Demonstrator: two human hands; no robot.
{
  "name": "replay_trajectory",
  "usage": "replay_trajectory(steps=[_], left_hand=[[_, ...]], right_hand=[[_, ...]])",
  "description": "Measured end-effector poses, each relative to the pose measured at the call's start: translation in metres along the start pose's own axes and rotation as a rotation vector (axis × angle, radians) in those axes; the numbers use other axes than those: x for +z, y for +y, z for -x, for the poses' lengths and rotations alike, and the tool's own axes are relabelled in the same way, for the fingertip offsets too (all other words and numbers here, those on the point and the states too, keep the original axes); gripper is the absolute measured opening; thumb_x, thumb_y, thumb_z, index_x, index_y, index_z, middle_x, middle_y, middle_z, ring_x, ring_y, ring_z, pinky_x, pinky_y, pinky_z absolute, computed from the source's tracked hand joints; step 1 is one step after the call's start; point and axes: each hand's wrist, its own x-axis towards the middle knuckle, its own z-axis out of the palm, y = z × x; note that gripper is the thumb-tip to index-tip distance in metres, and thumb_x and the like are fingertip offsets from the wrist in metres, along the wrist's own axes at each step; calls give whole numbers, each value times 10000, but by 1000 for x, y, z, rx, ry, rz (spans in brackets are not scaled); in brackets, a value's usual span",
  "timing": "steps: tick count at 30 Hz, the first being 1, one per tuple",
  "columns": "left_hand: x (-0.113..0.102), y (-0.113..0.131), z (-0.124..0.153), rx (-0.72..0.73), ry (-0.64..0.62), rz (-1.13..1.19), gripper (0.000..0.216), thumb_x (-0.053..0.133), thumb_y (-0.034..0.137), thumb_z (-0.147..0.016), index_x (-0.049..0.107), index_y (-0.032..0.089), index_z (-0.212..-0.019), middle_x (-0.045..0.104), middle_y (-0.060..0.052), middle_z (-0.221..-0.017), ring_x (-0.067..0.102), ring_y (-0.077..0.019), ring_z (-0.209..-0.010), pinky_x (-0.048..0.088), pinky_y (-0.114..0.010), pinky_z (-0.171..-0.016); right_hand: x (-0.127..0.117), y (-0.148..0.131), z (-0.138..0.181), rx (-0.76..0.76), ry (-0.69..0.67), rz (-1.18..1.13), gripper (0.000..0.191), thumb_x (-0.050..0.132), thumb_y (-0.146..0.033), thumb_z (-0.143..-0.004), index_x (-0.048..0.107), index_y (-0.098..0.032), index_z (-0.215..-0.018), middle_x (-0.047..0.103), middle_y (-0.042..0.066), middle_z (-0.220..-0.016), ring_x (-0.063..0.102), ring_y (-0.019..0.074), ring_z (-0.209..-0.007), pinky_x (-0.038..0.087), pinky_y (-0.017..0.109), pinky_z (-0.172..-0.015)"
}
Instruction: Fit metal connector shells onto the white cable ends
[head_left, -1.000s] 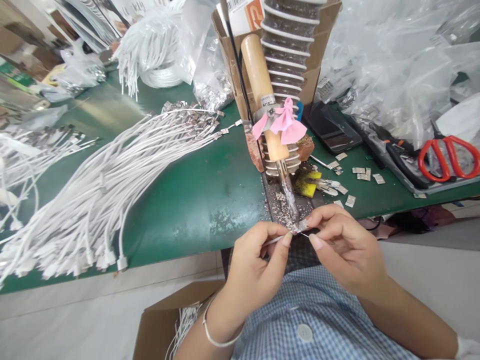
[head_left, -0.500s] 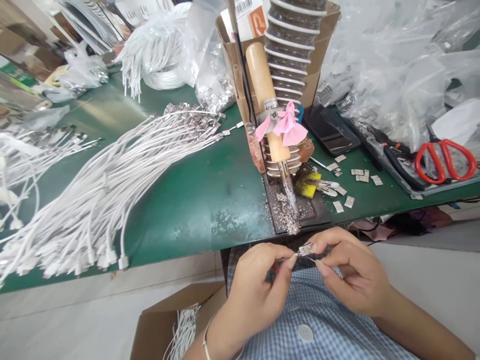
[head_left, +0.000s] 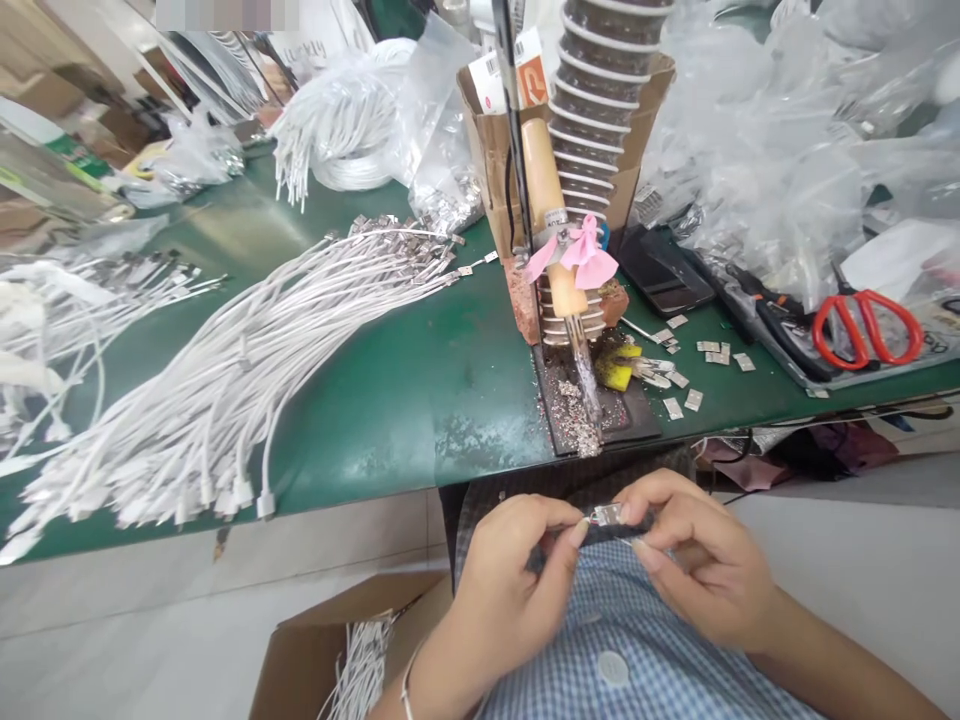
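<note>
Both hands meet over my lap, just below the table's front edge. My left hand (head_left: pixel 514 590) and my right hand (head_left: pixel 694 570) pinch a small metal connector (head_left: pixel 609 515) between their fingertips; a thin wire or cable seems to run from it, but I cannot make it out clearly. Above them a soldering iron with a wooden handle (head_left: pixel 555 245) leans in a coiled stand, a pink bow tied to it, its tip (head_left: pixel 589 395) pointing down over a dark tray speckled with solder (head_left: pixel 570 410).
A big bundle of white cables (head_left: pixel 225 400) lies on the green table (head_left: pixel 397 390) at the left. Small metal shells (head_left: pixel 694 398) and a yellow sponge (head_left: pixel 619 370) sit right of the iron. Red scissors (head_left: pixel 866 325), a phone (head_left: pixel 664 270) and plastic bags are at the right. A cardboard box of cables (head_left: pixel 337 655) stands below.
Both hands have drawn the connector down and away from the iron's tip, from the table edge toward my lap. The view has shifted slightly.
</note>
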Motion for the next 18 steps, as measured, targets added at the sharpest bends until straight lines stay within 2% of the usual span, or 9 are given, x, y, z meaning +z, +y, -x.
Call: replay_trajectory(steps=[10,14,18], left_hand=[[-4,-6,22,-6,-2,-23,80,592,122,-890,608,193,-925,649,14,-732,587,-109,-639,448,-230,-607],[-22,-7,36,-40,31,-66,98,573,100,-889,601,191,-910,657,12,-739,586,-107,-644,443,-229,-613],[-48,-2,58,-115,163,-132,123,556,83,-887,599,193,-919,634,18,-719,571,-94,-621,441,-211,-595]], right_hand=[[10,-2,17,56,-70,-28,178,539,-52,-823,523,-229,-816,588,11,-958,618,151,-882,519,278,-767],[15,3,27,87,-137,-22,159,543,-82,-856,539,-240,-835,625,28,-988,635,173,-927,530,303,-814],[22,13,36,122,-173,-18,131,551,-132,-887,568,-241,-815,644,40,-948,661,184,-877,552,306,-779]])
